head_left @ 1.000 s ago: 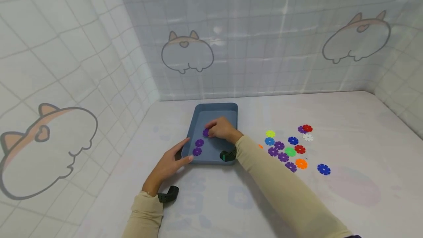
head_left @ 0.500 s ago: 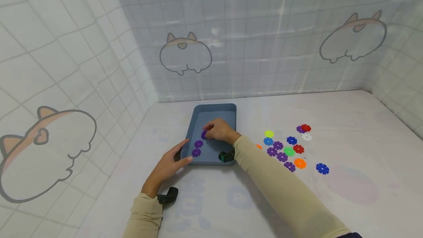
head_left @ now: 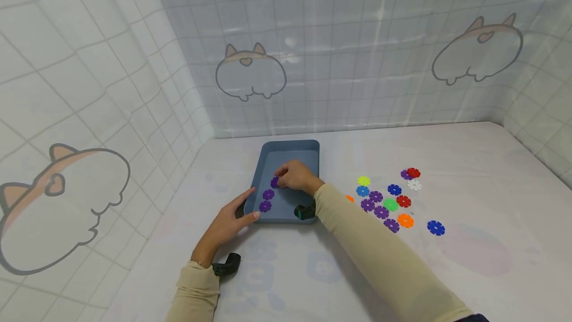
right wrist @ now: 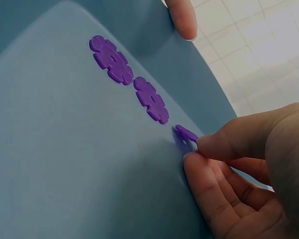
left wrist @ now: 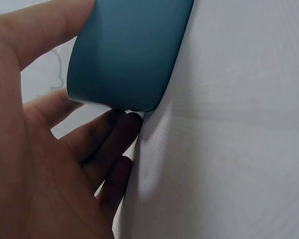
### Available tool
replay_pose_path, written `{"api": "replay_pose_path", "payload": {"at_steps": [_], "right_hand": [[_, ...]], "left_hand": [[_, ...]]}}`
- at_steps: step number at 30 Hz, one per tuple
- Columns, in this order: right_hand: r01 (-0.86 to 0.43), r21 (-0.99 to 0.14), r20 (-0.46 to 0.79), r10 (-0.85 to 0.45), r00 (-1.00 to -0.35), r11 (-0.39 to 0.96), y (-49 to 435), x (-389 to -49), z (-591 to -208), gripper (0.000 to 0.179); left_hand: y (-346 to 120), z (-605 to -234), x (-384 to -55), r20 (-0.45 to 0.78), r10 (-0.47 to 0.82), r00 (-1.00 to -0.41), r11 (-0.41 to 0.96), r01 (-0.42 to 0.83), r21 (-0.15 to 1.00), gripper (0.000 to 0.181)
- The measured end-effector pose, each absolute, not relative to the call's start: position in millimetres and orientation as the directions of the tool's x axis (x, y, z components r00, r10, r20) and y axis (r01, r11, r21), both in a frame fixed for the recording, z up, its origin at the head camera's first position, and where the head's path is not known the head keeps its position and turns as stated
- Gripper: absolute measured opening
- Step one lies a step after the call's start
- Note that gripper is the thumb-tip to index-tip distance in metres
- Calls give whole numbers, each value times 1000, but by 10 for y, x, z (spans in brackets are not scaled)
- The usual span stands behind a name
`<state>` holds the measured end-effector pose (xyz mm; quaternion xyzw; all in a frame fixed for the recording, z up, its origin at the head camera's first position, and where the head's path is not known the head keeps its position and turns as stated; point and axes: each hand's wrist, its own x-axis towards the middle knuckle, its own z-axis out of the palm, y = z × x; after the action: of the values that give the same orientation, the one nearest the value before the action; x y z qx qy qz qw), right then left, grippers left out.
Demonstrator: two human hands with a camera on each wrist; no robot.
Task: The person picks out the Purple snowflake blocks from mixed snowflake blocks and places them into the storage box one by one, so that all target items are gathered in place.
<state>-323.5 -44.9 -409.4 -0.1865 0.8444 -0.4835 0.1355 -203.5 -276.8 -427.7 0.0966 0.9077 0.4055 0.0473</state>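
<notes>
A blue-grey tray (head_left: pixel 286 153) stands on the white-covered table. My left hand (head_left: pixel 225 225) grips its near left corner; in the left wrist view the thumb reaches over the wall (left wrist: pixel 124 55) and the other fingers lie outside and below it. Over the tray floor, my right hand (head_left: pixel 298 177) pinches a purple snowflake disc (right wrist: pixel 186 133) between thumb and finger. That disc is tilted, one edge close to the floor. Two more purple discs, one nearer (head_left: pixel 265 206) and one farther (head_left: pixel 268 194), lie flat in a row along the tray's left side.
Right of the tray lie several loose snowflake discs: purple discs (head_left: pixel 381 212), a green one (head_left: pixel 391 204), an orange one (head_left: pixel 405 220), a white one (head_left: pixel 414 185) and a blue one (head_left: pixel 436 228) farthest right. A tiled-pattern curtain (head_left: pixel 357 63) rises behind the table.
The right hand and its purple disc have shifted very slightly toward the two lying discs. The left hand stays on the tray corner. The head view has moved a little.
</notes>
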Motion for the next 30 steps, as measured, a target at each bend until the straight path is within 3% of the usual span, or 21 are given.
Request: {"api": "replay_pose_path", "payload": {"at_steps": [30], "right_hand": [[-154, -890, -49, -425, -904, 430, -518, -3223, -4104, 25]], "left_hand": [[-2765, -4252, -2014, -3, 204, -979, 631, 129, 765, 76]]}}
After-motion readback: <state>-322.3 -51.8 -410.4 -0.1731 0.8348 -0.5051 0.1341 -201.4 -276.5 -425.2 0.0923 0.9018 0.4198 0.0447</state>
